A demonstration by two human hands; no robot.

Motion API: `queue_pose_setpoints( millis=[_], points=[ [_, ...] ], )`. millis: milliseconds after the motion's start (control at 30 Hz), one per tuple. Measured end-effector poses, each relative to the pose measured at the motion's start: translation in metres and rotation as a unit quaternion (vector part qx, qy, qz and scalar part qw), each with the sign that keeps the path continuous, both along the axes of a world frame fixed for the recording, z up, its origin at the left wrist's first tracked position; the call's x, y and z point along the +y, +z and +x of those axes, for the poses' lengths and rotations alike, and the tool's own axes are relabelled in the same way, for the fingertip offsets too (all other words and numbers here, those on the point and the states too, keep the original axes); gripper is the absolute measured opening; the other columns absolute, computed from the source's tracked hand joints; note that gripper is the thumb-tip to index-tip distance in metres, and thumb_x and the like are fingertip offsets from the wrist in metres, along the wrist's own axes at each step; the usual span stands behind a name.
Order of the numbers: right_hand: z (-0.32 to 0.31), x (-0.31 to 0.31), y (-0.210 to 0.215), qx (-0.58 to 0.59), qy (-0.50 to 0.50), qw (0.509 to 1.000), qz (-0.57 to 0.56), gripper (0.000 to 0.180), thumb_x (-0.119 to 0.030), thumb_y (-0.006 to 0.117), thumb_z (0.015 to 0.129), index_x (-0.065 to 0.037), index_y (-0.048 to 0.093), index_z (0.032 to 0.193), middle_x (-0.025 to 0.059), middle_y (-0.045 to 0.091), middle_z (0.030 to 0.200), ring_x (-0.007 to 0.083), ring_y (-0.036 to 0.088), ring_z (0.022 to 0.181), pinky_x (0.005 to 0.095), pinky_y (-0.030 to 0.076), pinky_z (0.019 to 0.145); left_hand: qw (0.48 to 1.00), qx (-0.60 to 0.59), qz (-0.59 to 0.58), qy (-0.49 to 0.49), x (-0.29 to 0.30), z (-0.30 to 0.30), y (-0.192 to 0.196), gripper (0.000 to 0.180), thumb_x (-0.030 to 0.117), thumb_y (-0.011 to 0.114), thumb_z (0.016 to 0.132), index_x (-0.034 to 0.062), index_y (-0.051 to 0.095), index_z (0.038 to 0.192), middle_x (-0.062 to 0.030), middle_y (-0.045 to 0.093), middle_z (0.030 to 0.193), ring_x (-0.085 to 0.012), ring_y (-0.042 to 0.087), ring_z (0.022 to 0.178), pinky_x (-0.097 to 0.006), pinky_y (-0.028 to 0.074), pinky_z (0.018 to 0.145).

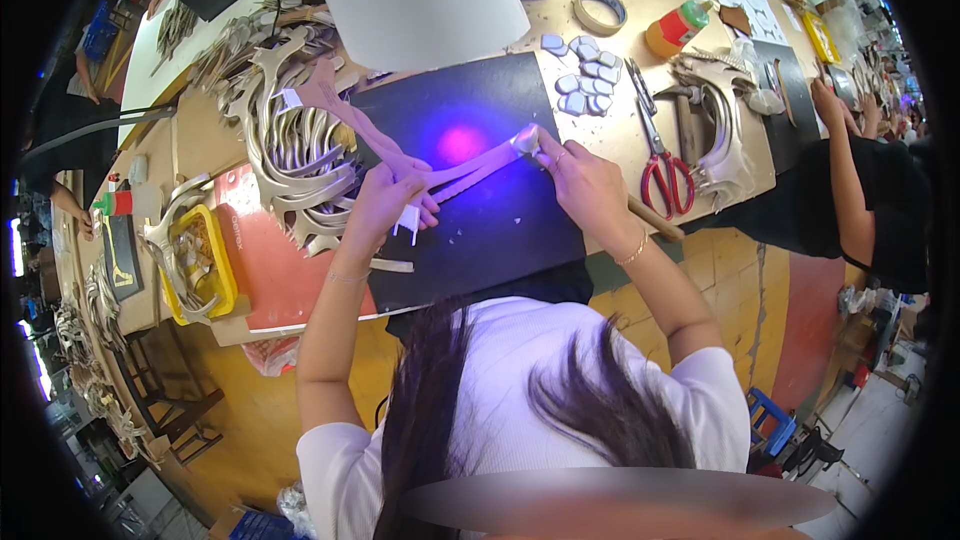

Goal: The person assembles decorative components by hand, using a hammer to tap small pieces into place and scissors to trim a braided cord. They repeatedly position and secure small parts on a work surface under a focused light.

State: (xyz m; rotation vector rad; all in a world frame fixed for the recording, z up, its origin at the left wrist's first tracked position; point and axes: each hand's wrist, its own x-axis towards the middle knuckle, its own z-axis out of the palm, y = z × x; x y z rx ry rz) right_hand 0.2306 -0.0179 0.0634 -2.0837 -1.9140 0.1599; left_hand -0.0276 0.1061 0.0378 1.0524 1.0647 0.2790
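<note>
A pale, strappy sandal upper is stretched between my two hands over the black mat. My left hand is closed around its crossing straps, and a white tab hangs below those fingers. My right hand pinches the far end, where the straps meet in a shiny silvery tip. A purple-blue glow with a pink spot falls on the mat just behind the upper. Left of my left hand lies a heap of similar silvery uppers.
A white lampshade overhangs the mat. Right of it are small grey pads, a tape roll, a glue bottle, red-handled scissors and a hammer. A yellow tray stands left. Co-workers sit both sides.
</note>
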Motion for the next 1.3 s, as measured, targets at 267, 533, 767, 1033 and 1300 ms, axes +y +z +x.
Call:
queue_pose_setpoints(
  millis=[267, 533, 767, 1033, 1300],
  points=[
    [0.0, -0.008, -0.007, 0.034, 0.003, 0.996, 0.084, 0.041, -0.023, 0.061, 0.098, -0.02, 0.059, 0.14, 0.008, 0.058, 0.076, 0.0282, 0.061, 0.057, 0.0398, 0.05, 0.052, 1.0, -0.013, -0.013, 0.004, -0.001, -0.001, -0.001, 0.028, 0.01, 0.054, 0.099, -0.0082, 0.052, 0.12, -0.0184, 0.068, 0.074, -0.024, 0.069, 0.055, -0.03, 0.056, 0.047],
    [0.005, -0.011, -0.007, 0.158, -0.037, 0.97, 0.178, 0.043, -0.025, 0.059, 0.099, -0.019, 0.057, 0.142, 0.0075, 0.058, 0.076, 0.0283, 0.062, 0.058, 0.0405, 0.051, 0.055, 1.0, -0.02, -0.019, 0.011, -0.003, -0.002, 0.001, 0.028, 0.01, 0.054, 0.098, -0.0084, 0.052, 0.12, -0.0183, 0.068, 0.075, -0.0239, 0.069, 0.055, -0.03, 0.056, 0.047],
    [0.001, -0.016, -0.005, 0.09, -0.006, 0.993, 0.077, 0.039, -0.017, 0.062, 0.097, -0.013, 0.061, 0.136, 0.0111, 0.062, 0.08, 0.0313, 0.063, 0.064, 0.0409, 0.051, 0.057, 1.0, -0.023, -0.011, 0.005, -0.006, -0.005, -0.001, 0.029, 0.01, 0.054, 0.097, -0.008, 0.052, 0.12, -0.0184, 0.067, 0.074, -0.0236, 0.069, 0.055, -0.03, 0.056, 0.047],
    [0.004, 0.004, 0.004, 0.073, 0.014, 0.996, 0.05, 0.035, -0.022, 0.061, 0.098, -0.017, 0.061, 0.133, 0.0104, 0.06, 0.076, 0.0312, 0.062, 0.059, 0.0421, 0.051, 0.054, 1.0, -0.019, -0.009, 0.004, -0.009, -0.006, 0.0, 0.028, 0.009, 0.055, 0.097, -0.0081, 0.052, 0.119, -0.0189, 0.067, 0.074, -0.024, 0.069, 0.055, -0.03, 0.056, 0.047],
    [0.006, -0.004, -0.008, 0.089, -0.007, 0.996, -0.013, 0.034, -0.022, 0.059, 0.098, -0.017, 0.061, 0.131, 0.0101, 0.063, 0.082, 0.032, 0.064, 0.066, 0.0436, 0.053, 0.058, 1.0, -0.012, 0.003, 0.022, -0.014, -0.012, 0.003, 0.03, 0.016, 0.061, 0.097, -0.0059, 0.056, 0.117, -0.0167, 0.068, 0.073, -0.0224, 0.068, 0.054, -0.031, 0.055, 0.048]
  ],
)
